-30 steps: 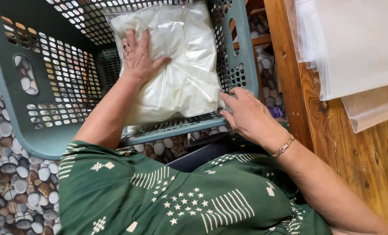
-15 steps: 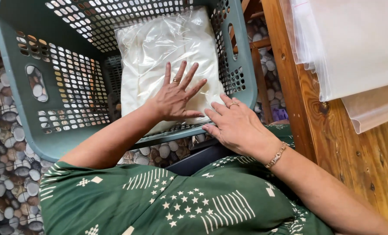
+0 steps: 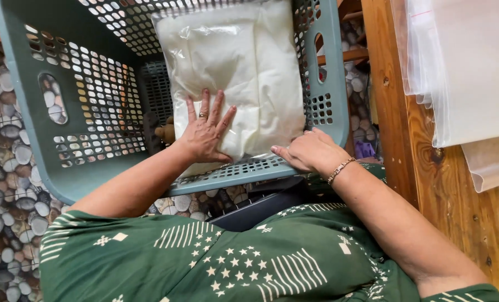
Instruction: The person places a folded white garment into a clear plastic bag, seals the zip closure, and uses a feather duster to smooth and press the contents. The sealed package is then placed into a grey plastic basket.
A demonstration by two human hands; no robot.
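1. Head view: 1 white bagged packet point(image 3: 235, 72), 1 green basket point(image 3: 31, 89), 2 hands.
2. Packet inside basket, right half; long axis runs away from person.
3. Left hand point(image 3: 205, 131) flat, fingers spread, pressing packet's near end.
4. Right hand point(image 3: 311, 151) on basket's near rim, touching packet's near-right corner; not clamped.

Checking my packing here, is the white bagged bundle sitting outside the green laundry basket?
No, the white plastic-wrapped bundle lies inside the green perforated basket, with the left hand pressed flat on it.
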